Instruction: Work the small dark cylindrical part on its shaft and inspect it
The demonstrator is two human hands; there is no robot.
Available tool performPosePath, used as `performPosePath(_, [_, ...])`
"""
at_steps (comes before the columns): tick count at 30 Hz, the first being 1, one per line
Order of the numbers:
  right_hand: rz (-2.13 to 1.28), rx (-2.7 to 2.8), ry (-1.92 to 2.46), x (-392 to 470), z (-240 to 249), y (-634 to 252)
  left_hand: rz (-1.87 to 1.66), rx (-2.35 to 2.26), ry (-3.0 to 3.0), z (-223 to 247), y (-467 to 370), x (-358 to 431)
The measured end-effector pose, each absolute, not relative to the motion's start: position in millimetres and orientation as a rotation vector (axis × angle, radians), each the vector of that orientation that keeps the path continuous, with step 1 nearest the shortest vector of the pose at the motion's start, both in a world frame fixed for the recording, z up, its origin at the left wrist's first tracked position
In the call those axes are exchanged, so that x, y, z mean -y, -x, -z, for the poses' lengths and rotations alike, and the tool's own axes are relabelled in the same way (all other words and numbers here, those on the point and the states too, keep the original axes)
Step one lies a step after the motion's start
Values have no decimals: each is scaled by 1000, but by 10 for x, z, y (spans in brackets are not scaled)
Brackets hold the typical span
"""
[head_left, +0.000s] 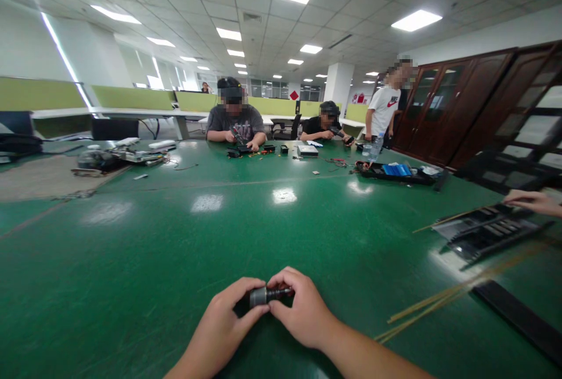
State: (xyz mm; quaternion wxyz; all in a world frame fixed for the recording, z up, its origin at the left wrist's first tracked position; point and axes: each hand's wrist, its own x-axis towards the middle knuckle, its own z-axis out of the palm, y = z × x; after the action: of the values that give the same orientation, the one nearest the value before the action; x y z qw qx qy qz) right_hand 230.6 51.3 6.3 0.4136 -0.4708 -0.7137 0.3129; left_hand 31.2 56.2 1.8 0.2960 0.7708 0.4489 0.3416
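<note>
Left hand (228,310) and right hand (302,308) pinch one small dark cylinder (259,296) from opposite ends: left thumb and fingers around its thick grey body, right ones on its slim end. It is at the near side of the green table (175,244), about midway across; whether it touches the surface I cannot tell. Such a two-ended hold probably steadies it against rolling. Its long axis runs crosswise to the table, the slim end pointing right

grey-black cylinder (260,296), green table (228,238)
</note>
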Motion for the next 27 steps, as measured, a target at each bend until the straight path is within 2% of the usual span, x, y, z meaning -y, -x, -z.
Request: performPosePath(27, [-904, 1720, 1193, -487, -110, -2321, -892, -1203, -2061, 3, -295, -571])
